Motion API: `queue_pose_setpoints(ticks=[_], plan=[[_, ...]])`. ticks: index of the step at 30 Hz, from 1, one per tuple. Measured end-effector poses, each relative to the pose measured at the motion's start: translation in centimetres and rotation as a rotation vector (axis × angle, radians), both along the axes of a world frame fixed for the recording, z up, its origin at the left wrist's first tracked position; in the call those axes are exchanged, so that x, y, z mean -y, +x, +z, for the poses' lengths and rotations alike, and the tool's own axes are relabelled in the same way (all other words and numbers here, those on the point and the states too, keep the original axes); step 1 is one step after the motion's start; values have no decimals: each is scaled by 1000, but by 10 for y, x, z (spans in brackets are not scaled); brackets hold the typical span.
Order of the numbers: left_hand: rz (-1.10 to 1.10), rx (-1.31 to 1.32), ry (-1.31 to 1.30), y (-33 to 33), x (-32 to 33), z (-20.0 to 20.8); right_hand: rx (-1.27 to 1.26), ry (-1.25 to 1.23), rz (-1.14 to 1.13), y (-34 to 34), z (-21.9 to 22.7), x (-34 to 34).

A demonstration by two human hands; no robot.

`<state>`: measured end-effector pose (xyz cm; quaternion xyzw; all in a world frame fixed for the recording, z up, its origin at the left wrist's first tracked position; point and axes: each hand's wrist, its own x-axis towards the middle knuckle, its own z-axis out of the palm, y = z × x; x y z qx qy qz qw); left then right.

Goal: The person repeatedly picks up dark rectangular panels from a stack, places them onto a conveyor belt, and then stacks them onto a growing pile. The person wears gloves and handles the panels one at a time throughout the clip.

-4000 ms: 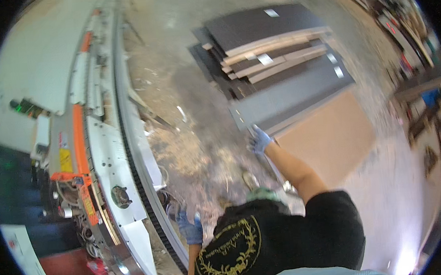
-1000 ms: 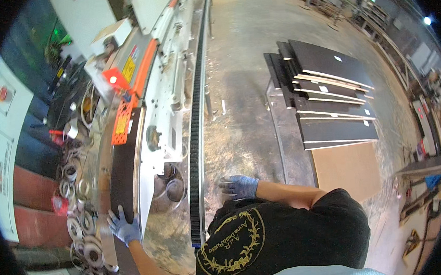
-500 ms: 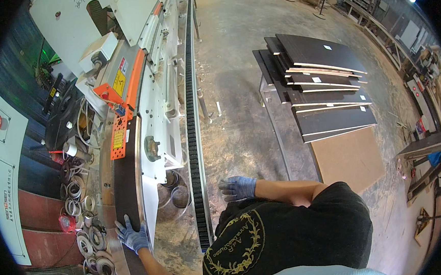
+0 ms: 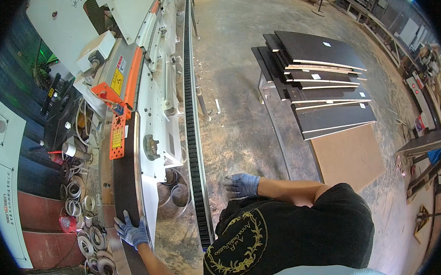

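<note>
My left hand [image 4: 132,231], in a grey-blue work glove, lies flat with fingers spread on a long dark board [image 4: 127,192]. This narrow board with a pale edge rests along the bed of a white machine [image 4: 152,109]. Its far part passes beneath an orange perforated guard [image 4: 118,139]. My right hand [image 4: 242,185], gloved the same way, is held apart from the board, just right of a black roller track [image 4: 195,159]. Its fingers are stretched out, with nothing visible in them.
Several dark panels [image 4: 334,119] are stacked on a stand to the right, above a brown sheet [image 4: 347,154]. Rolls of edging tape [image 4: 107,268] crowd the left side. A control cabinet [image 4: 4,188] with red buttons stands at far left.
My left hand has shifted slightly forward, still flat on the board. My right hand has moved a little to the right. The view has tilted slightly.
</note>
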<state>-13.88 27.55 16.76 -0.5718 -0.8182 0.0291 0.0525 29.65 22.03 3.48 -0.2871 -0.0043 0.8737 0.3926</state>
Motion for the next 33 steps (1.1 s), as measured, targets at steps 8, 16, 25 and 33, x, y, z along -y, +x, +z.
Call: queue_pose_setpoints(ticks=[8, 16, 25, 33], plan=[[16, 0, -16, 25, -25, 15, 108, -235, -70, 13, 47, 3], [-36, -165, 36, 49, -88, -12, 341, -244, -96, 81, 18, 36], [-728, 505, 510, 207, -22, -29, 424, -395, -801, 259, -97, 77], [-699, 824, 265, 322, 38, -30, 165, -627, -1158, 354, -88, -1]])
